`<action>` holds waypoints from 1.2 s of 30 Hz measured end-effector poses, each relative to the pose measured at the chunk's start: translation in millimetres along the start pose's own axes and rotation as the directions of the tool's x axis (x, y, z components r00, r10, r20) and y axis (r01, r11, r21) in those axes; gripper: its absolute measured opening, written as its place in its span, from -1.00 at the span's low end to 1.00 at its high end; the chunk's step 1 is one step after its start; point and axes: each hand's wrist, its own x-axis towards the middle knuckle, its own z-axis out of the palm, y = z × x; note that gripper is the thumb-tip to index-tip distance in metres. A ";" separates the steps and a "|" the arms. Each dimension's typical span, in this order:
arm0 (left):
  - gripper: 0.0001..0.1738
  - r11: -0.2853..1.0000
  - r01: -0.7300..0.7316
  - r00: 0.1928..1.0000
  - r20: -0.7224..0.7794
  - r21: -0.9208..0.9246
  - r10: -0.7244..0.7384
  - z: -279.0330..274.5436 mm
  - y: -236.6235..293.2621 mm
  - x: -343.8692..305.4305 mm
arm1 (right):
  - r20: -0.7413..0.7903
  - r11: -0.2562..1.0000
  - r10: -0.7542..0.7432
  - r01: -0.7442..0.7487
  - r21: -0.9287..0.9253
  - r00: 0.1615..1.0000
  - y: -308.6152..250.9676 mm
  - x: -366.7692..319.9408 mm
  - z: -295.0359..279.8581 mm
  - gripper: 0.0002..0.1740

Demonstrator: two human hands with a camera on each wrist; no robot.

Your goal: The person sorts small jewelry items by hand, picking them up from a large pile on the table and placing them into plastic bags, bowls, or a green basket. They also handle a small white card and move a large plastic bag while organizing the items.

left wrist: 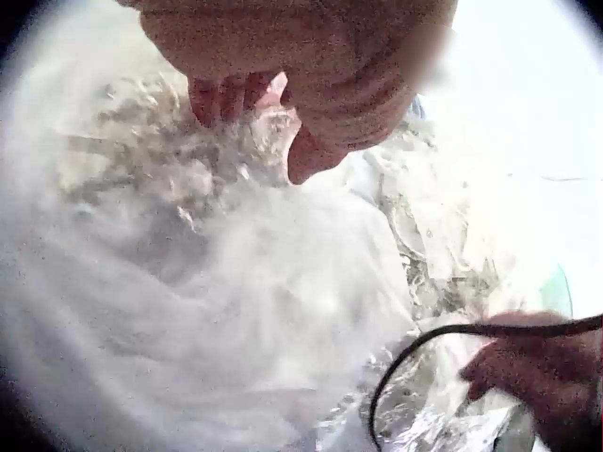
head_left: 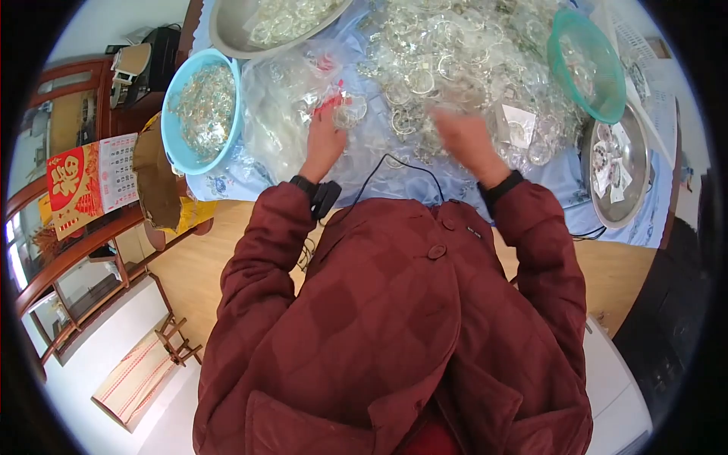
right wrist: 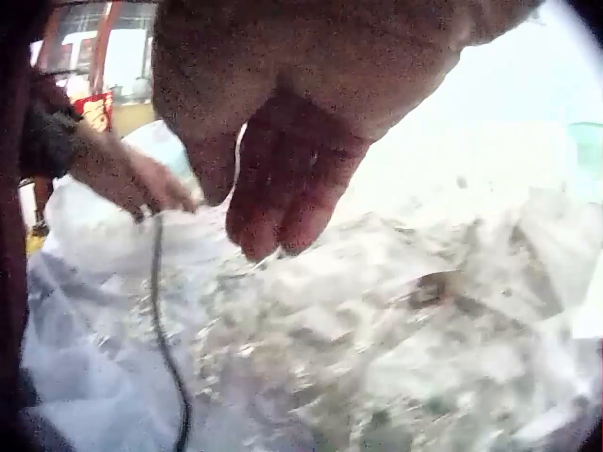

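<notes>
My left hand [head_left: 326,144] reaches over a large clear plastic bag [head_left: 273,121] with red print. A small clear packet with a round bracelet [head_left: 350,112] shows beside its thumb. In the left wrist view the fingers [left wrist: 221,99] point down among crinkled packets, the thumb apart from them; I cannot tell whether they grip one. My right hand [head_left: 464,140], blurred, hovers over the near side of a wide heap of clear jewelry packets [head_left: 455,68]. Its fingers [right wrist: 292,217] hang loosely bent with nothing visible in them. A white card [head_left: 519,125] lies right of it.
A light blue basin [head_left: 171,114] of packets stands at the left, and a metal bowl [head_left: 227,38] behind it. At the right are a green basket [head_left: 610,83] and a steel tray [head_left: 599,189] with cards. A black cable [head_left: 387,157] loops along the near table edge.
</notes>
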 end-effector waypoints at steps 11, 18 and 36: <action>-0.55 0.742 0.357 0.934 0.237 -0.568 -0.267 28.2 -3.9 33.3 | 0.406 0.971 -0.234 0.194 0.138 0.883 -31.6 -18.7 56.4 -0.73; -0.68 0.899 0.413 0.864 0.374 -0.142 -0.338 -7.7 -9.1 -21.8 | 0.398 0.925 -0.305 0.169 0.341 0.865 -47.0 -21.1 29.6 -0.75; -0.81 0.956 0.248 0.849 0.510 -0.155 -0.138 -3.4 -27.9 -62.9 | 0.414 0.876 -0.145 -0.078 0.477 0.899 -52.8 9.3 103.1 -0.50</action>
